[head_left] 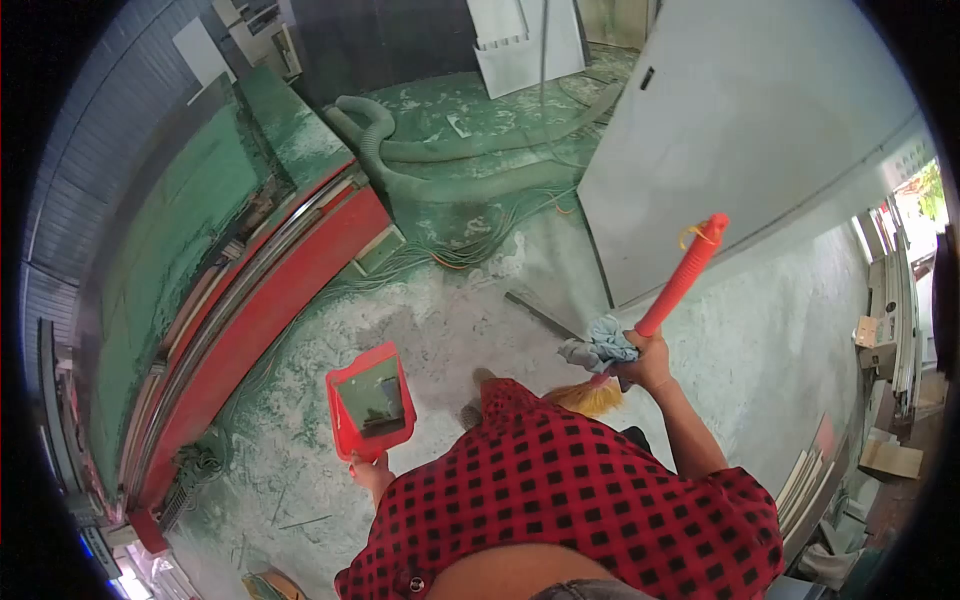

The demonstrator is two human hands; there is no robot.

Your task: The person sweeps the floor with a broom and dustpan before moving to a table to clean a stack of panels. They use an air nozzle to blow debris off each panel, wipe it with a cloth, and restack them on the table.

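My left hand is closed on the lower edge of a small red-framed mirror, held out low in front of me. Its glass reflects greenish and dark shapes. To the right, my right hand grips a hand broom by its ribbed red handle, which points up and away. Yellow bristles show below that hand, close to my checked shirt. A crumpled grey-blue cloth is bunched against the same hand; its lower part is hidden.
A long green-topped machine table with a red side runs along the left. Ribbed hoses and loose cables lie beyond on the dusty floor. A large grey cabinet stands at the right, with boards near the right edge.
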